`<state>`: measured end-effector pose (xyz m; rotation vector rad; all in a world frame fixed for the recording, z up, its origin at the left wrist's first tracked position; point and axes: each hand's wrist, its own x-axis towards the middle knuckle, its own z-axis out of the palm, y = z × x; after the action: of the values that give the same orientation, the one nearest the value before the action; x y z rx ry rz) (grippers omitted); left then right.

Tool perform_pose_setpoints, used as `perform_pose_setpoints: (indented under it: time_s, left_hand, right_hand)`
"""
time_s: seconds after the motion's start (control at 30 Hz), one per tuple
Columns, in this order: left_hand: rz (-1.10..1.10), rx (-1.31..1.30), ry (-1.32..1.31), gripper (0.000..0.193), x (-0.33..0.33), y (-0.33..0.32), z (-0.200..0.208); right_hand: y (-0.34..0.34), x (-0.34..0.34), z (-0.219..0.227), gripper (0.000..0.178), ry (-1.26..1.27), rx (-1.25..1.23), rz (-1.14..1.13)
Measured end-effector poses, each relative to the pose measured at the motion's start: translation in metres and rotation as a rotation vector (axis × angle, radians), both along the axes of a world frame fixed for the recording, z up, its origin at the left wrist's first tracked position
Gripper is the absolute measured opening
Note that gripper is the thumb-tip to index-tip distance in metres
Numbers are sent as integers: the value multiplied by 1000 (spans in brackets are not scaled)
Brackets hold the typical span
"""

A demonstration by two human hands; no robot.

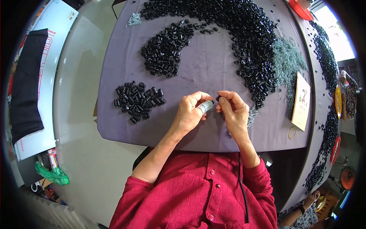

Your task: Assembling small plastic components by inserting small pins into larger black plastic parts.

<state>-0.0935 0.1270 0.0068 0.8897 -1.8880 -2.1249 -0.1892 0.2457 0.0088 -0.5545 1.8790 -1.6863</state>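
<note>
Above the near part of the purple-covered table, my two hands face each other, a small gap apart. My left hand is closed in a pinch; a grey, speckled wrapping or sleeve lies along its thumb. A small black piece shows at that thumb's tip. My right hand pinches another small black plastic piece between thumb and fingertips. Left of my hands lies a small heap of shiny black plastic pieces. Beside my right wrist are several small grey metal pins, partly hidden by the hand.
A larger heap of black pieces and a long curved bank of them cover the table farther off. Grey pins spread at right, near a yellow booklet and a rubber band. Another person's arm shows lower right.
</note>
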Motion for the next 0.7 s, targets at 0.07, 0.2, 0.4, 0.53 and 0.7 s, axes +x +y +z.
perform_pose_setpoints:
  time_s: [0.07, 0.2, 0.4, 0.53, 0.7]
  left_hand:
    - [-6, -2, 7, 15, 0, -1, 0]
    - [-16, -1, -11, 16, -1, -2, 0]
    - [-13, -19, 2, 19, -2, 0, 1]
    - [-7, -3, 7, 17, -1, 0, -2]
    - [-24, 1, 6, 14, -1, -1, -1]
  right_hand:
    - [1, 1, 2, 16, -8, -5, -3]
    - [1, 2, -1, 17, 15, -39, 10]
    - [1, 4, -5, 18, -3, -79, 31]
    - [-1, 0, -5, 21, 11, -76, 20]
    - [7, -12, -1, 26, 62, -85, 102]
